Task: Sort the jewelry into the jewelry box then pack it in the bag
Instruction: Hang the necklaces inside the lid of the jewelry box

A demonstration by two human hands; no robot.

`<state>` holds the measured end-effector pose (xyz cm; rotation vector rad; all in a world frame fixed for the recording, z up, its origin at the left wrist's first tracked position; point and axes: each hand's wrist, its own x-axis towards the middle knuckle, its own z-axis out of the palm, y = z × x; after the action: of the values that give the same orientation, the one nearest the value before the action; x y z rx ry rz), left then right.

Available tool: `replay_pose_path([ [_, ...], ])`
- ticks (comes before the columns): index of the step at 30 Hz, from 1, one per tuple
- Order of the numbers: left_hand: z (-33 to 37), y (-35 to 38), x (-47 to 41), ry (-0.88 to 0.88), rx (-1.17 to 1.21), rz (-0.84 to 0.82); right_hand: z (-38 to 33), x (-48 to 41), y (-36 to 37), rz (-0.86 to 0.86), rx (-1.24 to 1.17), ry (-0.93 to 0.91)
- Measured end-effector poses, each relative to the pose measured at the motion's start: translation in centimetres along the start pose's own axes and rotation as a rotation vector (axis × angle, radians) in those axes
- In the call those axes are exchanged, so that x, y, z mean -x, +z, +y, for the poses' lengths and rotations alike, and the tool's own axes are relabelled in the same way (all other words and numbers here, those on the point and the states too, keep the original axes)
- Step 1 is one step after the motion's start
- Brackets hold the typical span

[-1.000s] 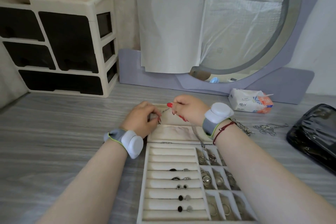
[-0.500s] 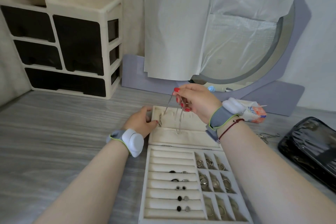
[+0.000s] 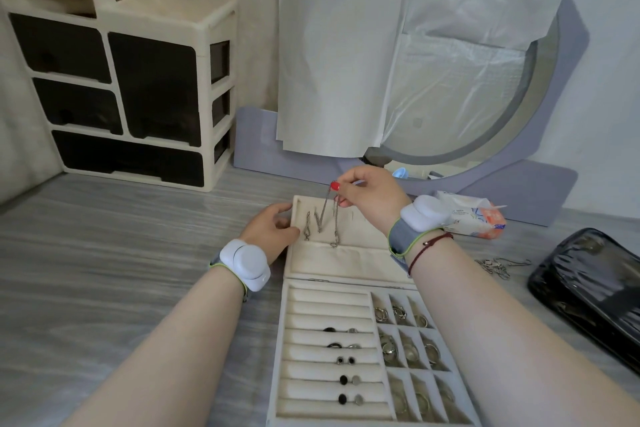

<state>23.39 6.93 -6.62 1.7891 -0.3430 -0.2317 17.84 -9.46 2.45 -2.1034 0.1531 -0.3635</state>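
A: What had changed in that last second?

B: The right hand (image 3: 370, 194) had come up off the lid (image 3: 349, 253). A second before, both hands were low and close together over it; by this moment the right thumb and forefinger pinched the chain (image 3: 327, 211) at its top, and it hung straight down from the fingertips (image 3: 335, 186) in loops, the low end just above the lid lining.

A: And the left hand (image 3: 273, 229)?

B: It had stayed at the lid's left edge, fingers loosely curled, pressed against the rim, just beside a short chain piece (image 3: 307, 227). I couldn't tell whether it pinched that piece or only steadied the lid.

A: What did that mean for the job?

B: I'd judge the chain was being hung in the lid, so sorting was not finished. Below the wrists the tray (image 3: 329, 302) already held rings and studs. More chains (image 3: 498, 265) lay on the table beyond the right wrist, near the bag (image 3: 588, 291), which held no box yet.

A: Any writing?

B: The tissue pack (image 3: 471, 217) behind the right wrist had print, too small to read.
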Motion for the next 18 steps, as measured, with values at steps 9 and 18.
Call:
replay_pose_path([
  [9,-0.2,-0.2,-0.1,0.007,0.011,0.010,1.6,-0.3,0.8,-0.117,0.527,-0.028],
  [18,0.2,0.1,0.4,0.057,0.102,0.040,0.8,1.1,1.7,-0.279,0.718,-0.032],
])
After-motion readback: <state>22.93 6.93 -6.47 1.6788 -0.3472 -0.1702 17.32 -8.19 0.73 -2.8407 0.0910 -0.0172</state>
